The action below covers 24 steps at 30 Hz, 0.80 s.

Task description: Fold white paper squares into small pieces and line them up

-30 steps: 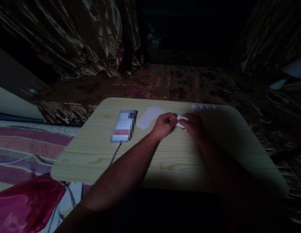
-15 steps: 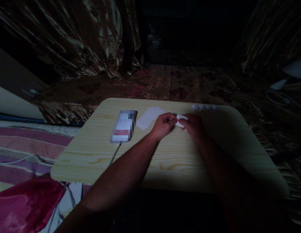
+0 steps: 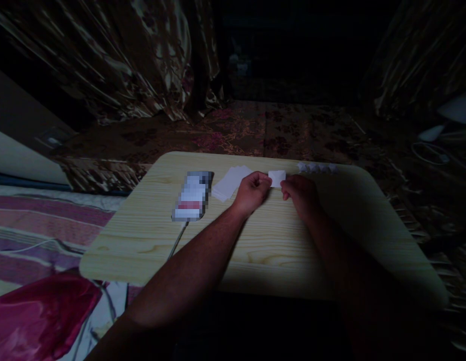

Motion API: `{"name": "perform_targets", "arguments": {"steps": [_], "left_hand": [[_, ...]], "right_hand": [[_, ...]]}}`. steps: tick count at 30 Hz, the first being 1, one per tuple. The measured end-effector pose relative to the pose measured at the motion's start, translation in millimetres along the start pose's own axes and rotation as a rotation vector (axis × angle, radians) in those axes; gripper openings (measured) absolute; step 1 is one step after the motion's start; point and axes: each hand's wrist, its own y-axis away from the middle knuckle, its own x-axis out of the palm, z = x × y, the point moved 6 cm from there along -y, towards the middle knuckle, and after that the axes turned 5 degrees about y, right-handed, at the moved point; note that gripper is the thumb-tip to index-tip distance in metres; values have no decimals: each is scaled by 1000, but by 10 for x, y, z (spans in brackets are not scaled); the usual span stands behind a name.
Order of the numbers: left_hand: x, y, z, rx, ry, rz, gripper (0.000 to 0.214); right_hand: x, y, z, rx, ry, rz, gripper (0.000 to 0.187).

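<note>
A small white folded piece of paper (image 3: 277, 178) is held up between my hands over the far middle of the table. My left hand (image 3: 255, 189) pinches its left edge between thumb and fingers. At its right edge, my right hand (image 3: 300, 192) grips it the same way. Left of my left hand lies a fanned stack of white paper sheets (image 3: 231, 181). Beyond my right hand, several small folded paper pieces (image 3: 316, 168) stand in a row near the far edge. The fine creases of the held paper are too dim to make out.
The light wooden table (image 3: 278, 250) has rounded corners. On its left lies a phone (image 3: 192, 195) with a cable (image 3: 177, 240) running toward me. A striped bedspread (image 3: 37, 225) and a shiny magenta bag (image 3: 40, 316) are at the left. Patterned curtains (image 3: 142, 55) hang behind.
The folded paper now stands flatter toward me, showing more of its face. My right thumb has moved off its front to the right edge. My left hand has barely shifted.
</note>
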Motion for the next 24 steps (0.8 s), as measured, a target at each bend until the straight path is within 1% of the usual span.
{"name": "perform_targets", "arguments": {"steps": [2,4,7,9,11,13,15,18,24], "left_hand": [[13,8,-5,-8,-14,6,24],[17,8,-1,-14,-3,9,22],[13,-1,8,-9,11,12,27],[8,-4,9,-6,2,8,29],[-3,-5,9,-14,11,-11,29],[-21,-5,6,-24,21,-46,29],[-44,-8,2,-26,12,-82,28],[-64,-13,3,-25,-4,-100,29],[-49,-8,-7,-21,-4,-73,29]], "right_hand": [[-22,1,7,15,-28,-16,20],[-39,5,25,19,6,-8,20],[-40,9,47,18,107,35,22],[-34,4,44,20,94,44,22],[-40,-9,23,28,14,10,19],[-63,-21,-7,27,-60,-59,19],[-77,-28,-27,3,-63,-105,20],[-71,-29,-42,-41,17,-116,20],[-54,-25,-35,-94,178,-121,19]]}}
